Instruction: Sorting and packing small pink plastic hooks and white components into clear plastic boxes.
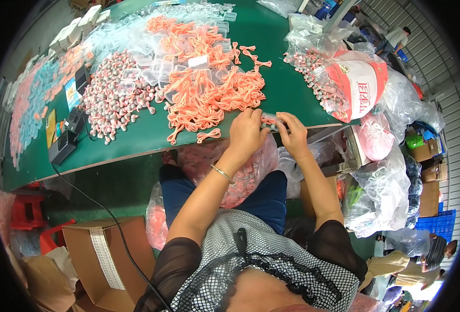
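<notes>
Hands meet at the near edge of the green counter (292,88), and from where I watch, the step in hand looks like packing: a small clear plastic case (269,120) with something orange and white inside is held between them. My left hand (246,134) has its grip closed over the case's left end, fingers curled on top, a thin bangle (223,174) on that wrist. My right hand (292,132) pinches the case's right end, thumb and forefinger narrow on it. So the case sits directly between the two grips, touching both, just above the counter's front edge and just beside the heap of orange cord bundles (209,88). One loose orange bundle (208,135) lies near the left hand, apart from it. Further left is a heap of small pink-and-white earpieces (115,99), and empty clear cases (152,70) lie over the back of the pile. I cannot tell whether the lid is fully shut; the fingers hide it. I judge the next move calls for a firm, even press across the lid with both grips steady, then a free spot on the counter to set it down. A clear bag (245,166) of pink pieces rests on the lap below.
</notes>
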Action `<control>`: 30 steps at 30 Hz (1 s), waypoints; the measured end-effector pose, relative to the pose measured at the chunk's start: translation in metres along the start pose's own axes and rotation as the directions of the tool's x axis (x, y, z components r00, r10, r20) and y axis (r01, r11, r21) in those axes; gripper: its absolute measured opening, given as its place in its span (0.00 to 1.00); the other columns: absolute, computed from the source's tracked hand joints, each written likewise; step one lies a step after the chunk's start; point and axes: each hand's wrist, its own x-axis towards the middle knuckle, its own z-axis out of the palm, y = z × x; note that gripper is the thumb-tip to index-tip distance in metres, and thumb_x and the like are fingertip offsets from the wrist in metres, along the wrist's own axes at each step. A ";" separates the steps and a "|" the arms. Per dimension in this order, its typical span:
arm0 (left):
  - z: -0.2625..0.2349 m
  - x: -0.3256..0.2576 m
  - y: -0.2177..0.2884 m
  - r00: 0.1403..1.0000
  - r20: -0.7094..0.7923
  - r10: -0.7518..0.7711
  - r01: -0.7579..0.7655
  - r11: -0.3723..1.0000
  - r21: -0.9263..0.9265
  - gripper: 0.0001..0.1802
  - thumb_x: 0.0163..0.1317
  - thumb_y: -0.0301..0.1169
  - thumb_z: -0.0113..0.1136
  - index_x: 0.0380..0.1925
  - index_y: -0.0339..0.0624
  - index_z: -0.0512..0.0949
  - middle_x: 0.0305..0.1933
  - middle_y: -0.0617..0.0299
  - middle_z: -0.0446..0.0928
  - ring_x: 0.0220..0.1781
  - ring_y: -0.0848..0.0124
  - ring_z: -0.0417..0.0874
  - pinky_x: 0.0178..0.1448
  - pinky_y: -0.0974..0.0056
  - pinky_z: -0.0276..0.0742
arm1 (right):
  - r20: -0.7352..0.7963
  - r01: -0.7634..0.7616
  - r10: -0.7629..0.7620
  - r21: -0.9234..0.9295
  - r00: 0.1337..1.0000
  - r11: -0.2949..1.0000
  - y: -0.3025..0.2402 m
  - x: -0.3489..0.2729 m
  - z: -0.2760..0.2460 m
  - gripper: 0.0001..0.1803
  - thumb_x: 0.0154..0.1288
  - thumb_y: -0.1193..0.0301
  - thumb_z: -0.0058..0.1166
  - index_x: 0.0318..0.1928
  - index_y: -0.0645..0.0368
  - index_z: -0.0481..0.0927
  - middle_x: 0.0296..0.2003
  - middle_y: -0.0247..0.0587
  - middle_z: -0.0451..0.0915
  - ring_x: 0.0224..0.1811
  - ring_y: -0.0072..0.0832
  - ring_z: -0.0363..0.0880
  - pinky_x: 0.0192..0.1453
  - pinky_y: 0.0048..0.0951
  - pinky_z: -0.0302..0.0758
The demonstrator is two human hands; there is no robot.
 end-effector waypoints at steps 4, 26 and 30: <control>0.004 0.001 -0.001 0.999 -0.025 -0.038 0.040 0.998 0.054 0.15 0.53 0.34 0.68 0.38 0.38 0.79 0.33 0.52 0.76 0.39 0.53 0.81 0.42 0.51 0.74 | -0.059 -0.025 0.025 -0.006 0.998 1.000 -0.002 -0.006 0.004 0.11 0.61 0.77 0.61 0.45 0.63 0.80 0.43 0.48 0.84 0.46 0.43 0.84 0.49 0.36 0.80; -0.005 -0.024 0.015 0.998 -0.069 -0.014 0.023 0.991 0.131 0.14 0.53 0.32 0.67 0.41 0.45 0.84 0.38 0.61 0.77 0.43 0.60 0.76 0.42 0.55 0.66 | -0.085 0.096 -0.101 -0.066 0.991 0.993 0.002 -0.021 0.011 0.17 0.54 0.81 0.64 0.46 0.63 0.80 0.48 0.51 0.82 0.51 0.47 0.82 0.55 0.40 0.80; -0.011 -0.029 0.008 0.999 0.046 -0.029 0.022 0.990 0.138 0.23 0.53 0.30 0.66 0.52 0.44 0.79 0.50 0.59 0.75 0.51 0.58 0.75 0.46 0.55 0.68 | -0.060 0.111 -0.117 -0.082 0.991 0.990 -0.001 -0.021 0.010 0.19 0.52 0.81 0.65 0.47 0.63 0.80 0.49 0.50 0.81 0.53 0.47 0.81 0.58 0.40 0.79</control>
